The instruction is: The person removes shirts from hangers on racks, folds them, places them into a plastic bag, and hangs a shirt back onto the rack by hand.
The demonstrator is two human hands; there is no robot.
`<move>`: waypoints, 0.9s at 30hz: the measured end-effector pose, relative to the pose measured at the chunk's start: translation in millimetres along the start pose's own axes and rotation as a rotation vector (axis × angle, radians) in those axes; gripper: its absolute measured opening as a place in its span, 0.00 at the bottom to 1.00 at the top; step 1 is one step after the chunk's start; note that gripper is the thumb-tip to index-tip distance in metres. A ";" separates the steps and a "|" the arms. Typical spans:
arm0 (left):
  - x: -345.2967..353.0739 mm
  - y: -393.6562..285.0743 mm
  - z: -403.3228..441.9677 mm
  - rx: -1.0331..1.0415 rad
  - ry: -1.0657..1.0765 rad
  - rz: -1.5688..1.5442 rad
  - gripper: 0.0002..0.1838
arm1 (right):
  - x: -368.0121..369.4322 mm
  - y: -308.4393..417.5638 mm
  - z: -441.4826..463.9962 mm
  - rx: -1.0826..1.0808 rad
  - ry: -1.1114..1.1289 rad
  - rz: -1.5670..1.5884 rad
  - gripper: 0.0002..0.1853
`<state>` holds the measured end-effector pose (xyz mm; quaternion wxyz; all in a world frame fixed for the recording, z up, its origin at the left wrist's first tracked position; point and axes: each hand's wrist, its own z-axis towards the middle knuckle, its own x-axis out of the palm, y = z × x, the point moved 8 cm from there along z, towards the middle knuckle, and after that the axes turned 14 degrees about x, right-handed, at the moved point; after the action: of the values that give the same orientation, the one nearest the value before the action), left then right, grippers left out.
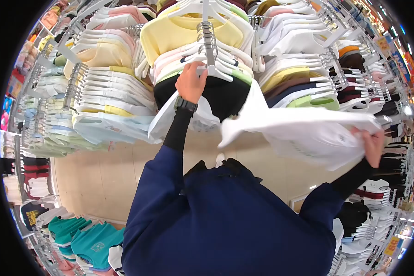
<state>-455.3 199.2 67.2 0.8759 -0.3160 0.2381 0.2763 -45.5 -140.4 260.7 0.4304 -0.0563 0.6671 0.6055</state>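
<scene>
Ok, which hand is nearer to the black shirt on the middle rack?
Left. The left hand is by the upper edge of the black shirt; the right hand is well to its right, holding a white shirt.

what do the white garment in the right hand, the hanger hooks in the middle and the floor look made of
White garment: soft matte fabric, perhaps cotton, by its loose folds.
Hanger hooks: probably metal, by their silvery shine.
Floor: smooth tile or vinyl, by its thin seams; can't tell which.

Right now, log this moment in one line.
left hand: at hangers | right hand: gripping white shirt | black shirt: hanging on rack
</scene>
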 end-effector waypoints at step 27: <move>26.5 27.8 -300.4 -0.285 1.094 -1.137 0.31 | 461.1 54.0 -85.2 -0.376 1.137 -0.070 0.18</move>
<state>-526.3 20.2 -166.6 0.5929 -0.5883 0.3989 -0.3786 -408.1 6.4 -3.4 0.0083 -0.4687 0.6718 0.5736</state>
